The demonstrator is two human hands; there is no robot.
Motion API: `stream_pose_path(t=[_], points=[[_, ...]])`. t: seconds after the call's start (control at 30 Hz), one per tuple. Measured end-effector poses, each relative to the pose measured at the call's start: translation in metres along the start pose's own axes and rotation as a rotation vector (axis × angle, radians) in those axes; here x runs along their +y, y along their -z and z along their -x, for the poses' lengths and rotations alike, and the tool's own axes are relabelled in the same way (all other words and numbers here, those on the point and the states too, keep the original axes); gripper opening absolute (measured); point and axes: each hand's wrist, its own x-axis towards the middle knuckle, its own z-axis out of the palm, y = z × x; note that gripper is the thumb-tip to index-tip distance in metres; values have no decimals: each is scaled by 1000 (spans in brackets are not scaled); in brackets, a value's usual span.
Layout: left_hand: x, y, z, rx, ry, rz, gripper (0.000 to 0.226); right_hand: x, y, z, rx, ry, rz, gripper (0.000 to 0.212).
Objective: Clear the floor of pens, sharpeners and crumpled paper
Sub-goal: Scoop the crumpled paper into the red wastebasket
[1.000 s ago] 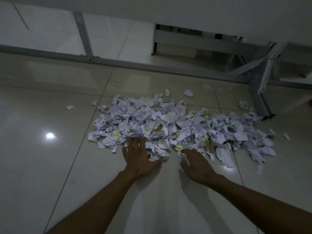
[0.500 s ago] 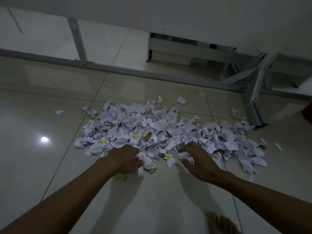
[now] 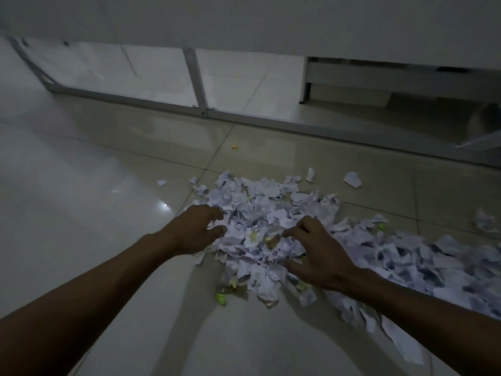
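Observation:
A wide pile of crumpled paper [image 3: 273,204] lies on the tiled floor, running off to the right. Small yellow-green bits [image 3: 221,298] show among the paper and at its near edge; I cannot tell what they are. My left hand [image 3: 195,229] rests against the pile's left edge with its fingers curved into the paper. To the right, my right hand [image 3: 317,253] sits on top of the pile, fingers bent and spread, thumb stretched toward the left. Neither hand lifts anything clear of the heap.
Loose scraps lie apart from the pile: one [image 3: 352,179] behind it, one [image 3: 161,182] to the left, another [image 3: 485,223] at far right. A tiny yellow bit [image 3: 234,146] lies farther back. A grey metal frame rail [image 3: 244,118] crosses the floor behind.
Both hands have moved forward from the pile's near edge into its left part. The view has swung left, so the pile now sits to the right.

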Motion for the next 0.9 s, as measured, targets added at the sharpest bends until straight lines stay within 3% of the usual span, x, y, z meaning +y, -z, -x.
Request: stream_pose_path(t=[0.27, 0.6, 0.8, 0.9], points=[[-26, 31, -11, -88, 245, -45, 56, -39, 30, -73, -298, 210, 159, 76], [-163, -7, -84, 227, 544, 150, 72, -44, 12, -171, -484, 205, 323, 88], [-203, -55, -135, 342, 484, 115, 85, -38, -38, -210, -357, 68, 143, 95], [-188, -62, -149, 409, 399, 223, 70, -39, -56, -217, -288, 14, 90, 100]])
